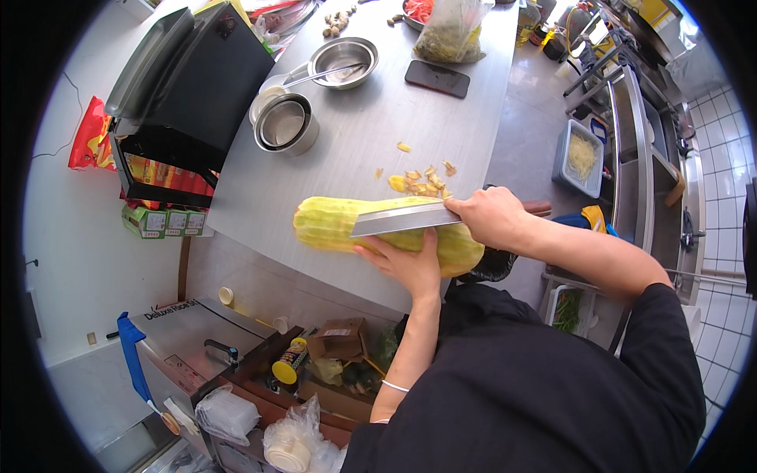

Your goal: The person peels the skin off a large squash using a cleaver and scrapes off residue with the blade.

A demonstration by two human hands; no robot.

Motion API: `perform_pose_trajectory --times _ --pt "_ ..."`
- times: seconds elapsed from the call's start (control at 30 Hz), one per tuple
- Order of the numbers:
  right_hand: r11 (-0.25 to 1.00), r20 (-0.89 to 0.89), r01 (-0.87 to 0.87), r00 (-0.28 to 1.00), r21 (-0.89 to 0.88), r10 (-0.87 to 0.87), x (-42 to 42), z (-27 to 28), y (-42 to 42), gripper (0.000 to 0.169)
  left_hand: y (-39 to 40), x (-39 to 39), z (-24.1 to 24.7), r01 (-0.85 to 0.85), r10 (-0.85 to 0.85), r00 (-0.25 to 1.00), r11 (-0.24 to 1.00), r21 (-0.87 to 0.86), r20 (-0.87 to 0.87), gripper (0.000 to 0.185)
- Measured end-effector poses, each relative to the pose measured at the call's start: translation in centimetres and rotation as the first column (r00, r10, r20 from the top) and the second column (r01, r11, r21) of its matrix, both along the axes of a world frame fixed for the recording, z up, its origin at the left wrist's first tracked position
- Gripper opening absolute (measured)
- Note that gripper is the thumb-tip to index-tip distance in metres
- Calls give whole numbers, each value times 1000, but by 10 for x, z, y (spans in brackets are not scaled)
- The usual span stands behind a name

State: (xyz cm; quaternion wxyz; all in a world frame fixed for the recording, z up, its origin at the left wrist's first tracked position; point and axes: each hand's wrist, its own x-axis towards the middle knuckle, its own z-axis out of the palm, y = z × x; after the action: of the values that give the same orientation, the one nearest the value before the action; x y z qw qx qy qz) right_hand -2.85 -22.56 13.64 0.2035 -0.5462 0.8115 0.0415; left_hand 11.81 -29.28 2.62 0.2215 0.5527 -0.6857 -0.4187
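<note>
A large, long yellow-green gourd or squash (331, 222) lies across the near end of the metal table (355, 154). My left hand (408, 260) presses against its near side, fingers spread over the surface. In my right hand (491, 219) is a kitchen knife with a broad blade (402, 219) and a brown wooden handle (537, 207); the blade rests along the top of the gourd. Beyond the gourd lies a small heap of yellow and brown peelings (429, 182), with a yellow slice (404, 146) farther off.
Nested metal pots (287, 125), a metal bowl (343, 62) with a ladle, a phone (437, 79) and a filled plastic bag (452, 35) stand or lie farther back. A black cabinet (207, 77) is at the left. A black-lined bin (494, 266) is beside the table's right edge.
</note>
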Motion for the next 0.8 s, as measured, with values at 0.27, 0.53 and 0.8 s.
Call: perform_pose_trajectory --times 0.27,0.53,0.8 --pt "994 13 68 998 91 -69 -14 -5 -1 18 3 2 -8 27 -35 996 995 -93 -83 126" --pt "982 51 29 998 187 -40 -20 19 11 41 2 7 0 35 -35 995 999 -2 -91 125" --pt "985 19 16 1000 170 -20 -21 8 9 35 2 4 1 58 -59 993 998 -7 -104 125"
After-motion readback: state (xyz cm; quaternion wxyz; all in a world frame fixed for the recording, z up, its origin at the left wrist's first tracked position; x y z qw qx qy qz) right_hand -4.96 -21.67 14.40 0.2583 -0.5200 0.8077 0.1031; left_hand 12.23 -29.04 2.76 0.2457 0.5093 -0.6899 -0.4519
